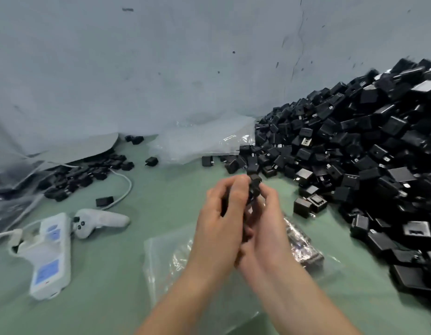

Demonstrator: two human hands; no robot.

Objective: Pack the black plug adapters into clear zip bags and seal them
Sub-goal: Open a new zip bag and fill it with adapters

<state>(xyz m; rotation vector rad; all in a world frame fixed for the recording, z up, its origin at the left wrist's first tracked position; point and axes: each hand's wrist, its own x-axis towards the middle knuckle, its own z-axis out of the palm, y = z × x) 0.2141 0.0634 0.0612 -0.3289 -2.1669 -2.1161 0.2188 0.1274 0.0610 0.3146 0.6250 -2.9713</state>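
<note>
Held adapter (254, 187): small black boxy plug piece, glossy, blurred; it shows just above the fingertips of both hands, raised over the green table (146, 189); more black shows between the palms, whether a second piece I cannot tell
Left hand (221, 213): fingers curled round the held adapter from its left side; pressed close against the other hand
Right hand (266, 221): fingers bent, pinching the same adapter from its right side
Adapter pile (354, 153): a great heap of like black cubes, some showing metal prongs; it slopes up to the right, its near edge just beside the right hand
Flat zip bag (166, 257): clear; lies on the table under the wrists
Filled bag (304, 247): clear, with black adapters inside; just right of the right hand, partly hidden by it
Bag stack (202, 141): clear plastic behind the hands, touching the pile's left edge
Loose adapters (88, 170): scattered at far left, well apart from the hands
Left side: white power strip (50, 257); white controller (98, 221) beside it
</note>
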